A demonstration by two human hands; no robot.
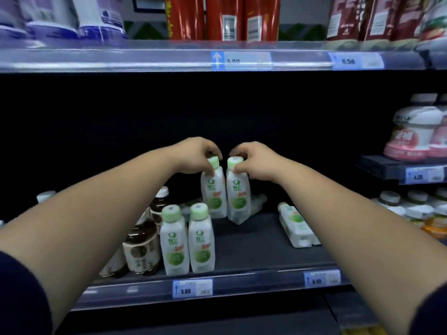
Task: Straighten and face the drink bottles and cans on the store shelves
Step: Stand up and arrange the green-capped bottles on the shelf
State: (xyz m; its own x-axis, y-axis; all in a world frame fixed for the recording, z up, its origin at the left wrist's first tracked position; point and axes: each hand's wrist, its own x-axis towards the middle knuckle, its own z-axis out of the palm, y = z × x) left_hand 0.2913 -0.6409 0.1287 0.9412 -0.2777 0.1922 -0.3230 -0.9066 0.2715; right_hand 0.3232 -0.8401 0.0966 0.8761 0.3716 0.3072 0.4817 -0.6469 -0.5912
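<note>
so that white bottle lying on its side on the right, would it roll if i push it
Probably not: the lying bottle shows flat sides and a squarish base, so it would likely slide. It looks like rigid plastic, so likely firm to grip. Stood up, its tall narrow shape might tip.

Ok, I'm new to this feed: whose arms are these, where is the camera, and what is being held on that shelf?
There is no machine here: these are a person's bare arms, filmed by one wide-angle camera worn on their head, looking forward and down. The left hand pinches the green cap of a white bottle, and the right hand grips the cap of the neighbouring bottle. Both bottles are side by side, deep on the dark shelf. Two matching bottles stand at the front edge, brown bottles sit left of them, and a toppled bottle lies on the right.
</note>
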